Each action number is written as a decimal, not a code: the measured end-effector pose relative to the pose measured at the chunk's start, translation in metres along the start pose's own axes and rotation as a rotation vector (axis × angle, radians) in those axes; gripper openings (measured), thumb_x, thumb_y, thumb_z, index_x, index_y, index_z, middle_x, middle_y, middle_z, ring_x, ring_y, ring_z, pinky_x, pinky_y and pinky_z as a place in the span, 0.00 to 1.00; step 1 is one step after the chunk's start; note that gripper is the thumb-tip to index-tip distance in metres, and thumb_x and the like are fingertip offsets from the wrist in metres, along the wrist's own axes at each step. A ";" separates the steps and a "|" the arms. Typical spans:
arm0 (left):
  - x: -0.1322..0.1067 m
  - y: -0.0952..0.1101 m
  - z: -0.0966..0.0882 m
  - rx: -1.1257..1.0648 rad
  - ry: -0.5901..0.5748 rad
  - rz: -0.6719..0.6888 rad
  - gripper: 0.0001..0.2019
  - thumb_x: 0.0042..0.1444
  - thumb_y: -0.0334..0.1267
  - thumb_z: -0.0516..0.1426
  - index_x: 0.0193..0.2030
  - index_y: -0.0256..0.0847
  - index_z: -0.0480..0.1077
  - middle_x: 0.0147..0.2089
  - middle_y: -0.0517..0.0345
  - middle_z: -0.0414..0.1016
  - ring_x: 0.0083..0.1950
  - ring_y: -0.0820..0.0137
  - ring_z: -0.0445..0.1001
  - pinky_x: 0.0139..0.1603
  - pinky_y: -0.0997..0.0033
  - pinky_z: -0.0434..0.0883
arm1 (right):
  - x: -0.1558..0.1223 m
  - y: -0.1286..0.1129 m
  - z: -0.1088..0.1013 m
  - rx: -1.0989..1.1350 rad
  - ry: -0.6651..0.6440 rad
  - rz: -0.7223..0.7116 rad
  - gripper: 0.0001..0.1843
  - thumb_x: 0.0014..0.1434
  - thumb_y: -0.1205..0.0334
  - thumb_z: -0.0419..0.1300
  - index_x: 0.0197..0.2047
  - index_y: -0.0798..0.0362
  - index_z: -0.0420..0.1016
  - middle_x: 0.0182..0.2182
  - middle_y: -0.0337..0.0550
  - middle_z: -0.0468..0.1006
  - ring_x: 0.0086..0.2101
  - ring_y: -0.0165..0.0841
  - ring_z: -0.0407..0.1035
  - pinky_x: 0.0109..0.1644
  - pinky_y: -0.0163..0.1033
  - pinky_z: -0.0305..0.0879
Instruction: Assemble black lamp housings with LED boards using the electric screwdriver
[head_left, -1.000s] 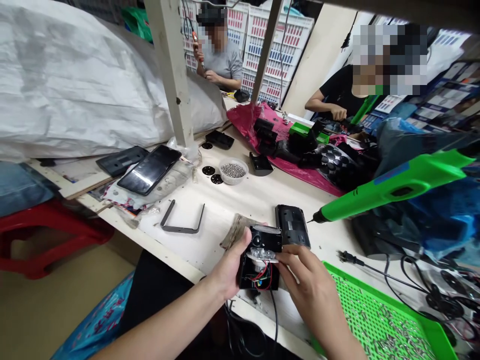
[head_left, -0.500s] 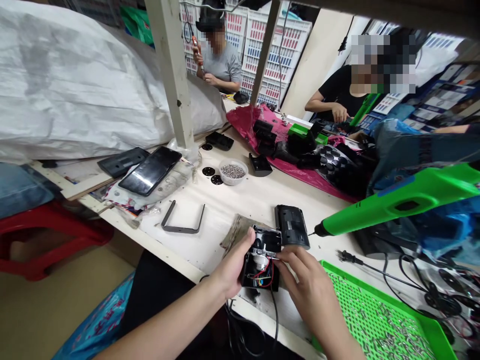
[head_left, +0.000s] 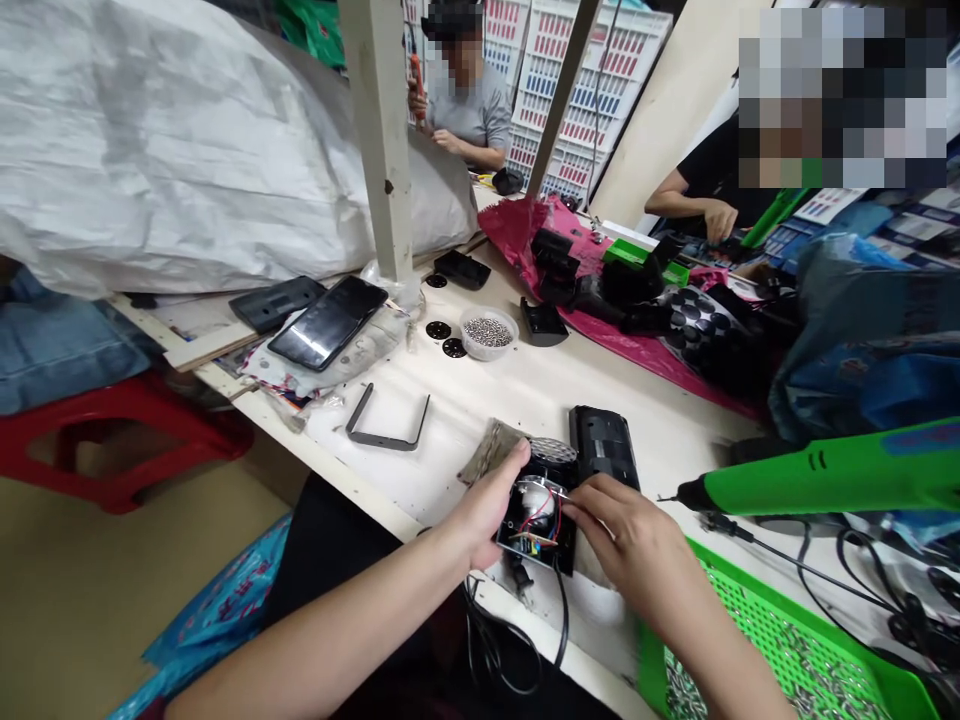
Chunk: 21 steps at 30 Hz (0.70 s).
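My left hand is closed round the left side of an opened black appliance housing. Inside it show a white motor, red wires and a small circuit board; a black cord runs down from it. A round perforated disc shows at its far end. With fingers pinched, my right hand meets the housing's right edge near the wires; what lies between the fingertips is hidden. Just behind stands a black housing shell. A worn cloth-like pad lies behind my left hand.
At right, a green electric screwdriver juts in above a green tray of small metal parts. Further back are a bowl of small metal pieces, a black U-shaped bracket, a phone and a post. Two people work beyond.
The view has shifted, so the bench sits further right. The housing has tilted in my hands, showing the perforated disc and more of the motor. The green screwdriver hangs further right.
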<state>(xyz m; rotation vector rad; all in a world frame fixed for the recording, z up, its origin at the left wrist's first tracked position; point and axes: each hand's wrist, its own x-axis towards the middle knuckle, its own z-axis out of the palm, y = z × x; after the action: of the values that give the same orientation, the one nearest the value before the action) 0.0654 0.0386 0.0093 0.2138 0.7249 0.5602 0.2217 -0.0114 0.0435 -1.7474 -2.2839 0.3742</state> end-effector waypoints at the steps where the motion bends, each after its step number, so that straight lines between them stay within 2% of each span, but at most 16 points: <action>1: 0.000 0.001 0.001 0.001 0.007 -0.007 0.26 0.62 0.56 0.50 0.48 0.32 0.73 0.37 0.45 0.79 0.38 0.61 0.78 0.41 0.64 0.73 | 0.000 0.001 0.000 0.009 -0.006 -0.009 0.17 0.68 0.59 0.45 0.35 0.52 0.72 0.31 0.43 0.71 0.32 0.34 0.70 0.37 0.42 0.67; 5: -0.001 0.000 0.003 0.015 0.013 0.020 0.25 0.62 0.55 0.50 0.49 0.34 0.73 0.37 0.47 0.79 0.38 0.62 0.78 0.42 0.64 0.72 | -0.001 0.001 -0.001 -0.021 -0.003 0.010 0.17 0.68 0.58 0.45 0.36 0.51 0.72 0.32 0.42 0.72 0.30 0.34 0.70 0.35 0.41 0.66; 10: -0.001 -0.003 0.004 0.089 -0.001 0.117 0.22 0.64 0.51 0.50 0.50 0.35 0.73 0.39 0.48 0.80 0.41 0.64 0.77 0.44 0.67 0.71 | -0.002 -0.006 -0.005 -0.268 0.064 -0.036 0.19 0.67 0.56 0.45 0.31 0.49 0.72 0.28 0.41 0.71 0.28 0.38 0.69 0.33 0.44 0.64; 14: -0.001 -0.002 0.004 0.131 0.004 0.120 0.22 0.63 0.53 0.51 0.50 0.37 0.72 0.40 0.49 0.80 0.41 0.66 0.77 0.43 0.69 0.70 | -0.002 -0.010 -0.010 -0.328 0.098 -0.042 0.17 0.66 0.56 0.47 0.30 0.49 0.71 0.26 0.39 0.70 0.26 0.37 0.70 0.28 0.41 0.61; 17: -0.001 0.001 0.004 0.154 0.026 0.094 0.22 0.63 0.54 0.50 0.48 0.37 0.73 0.32 0.54 0.79 0.33 0.68 0.75 0.38 0.71 0.69 | 0.001 -0.009 -0.013 -0.358 0.107 -0.084 0.15 0.65 0.58 0.49 0.29 0.49 0.70 0.24 0.38 0.69 0.24 0.35 0.69 0.25 0.39 0.57; 21: -0.001 0.002 0.005 0.104 0.033 0.028 0.23 0.64 0.54 0.48 0.39 0.36 0.74 0.20 0.61 0.71 0.21 0.73 0.67 0.30 0.72 0.66 | 0.004 -0.001 -0.013 -0.342 0.096 -0.214 0.14 0.66 0.62 0.50 0.28 0.50 0.68 0.23 0.37 0.69 0.23 0.31 0.67 0.26 0.37 0.57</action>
<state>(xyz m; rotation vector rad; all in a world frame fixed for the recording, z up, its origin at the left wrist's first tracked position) 0.0669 0.0398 0.0141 0.3126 0.7852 0.5539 0.2240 -0.0069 0.0566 -1.5946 -2.5453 -0.1464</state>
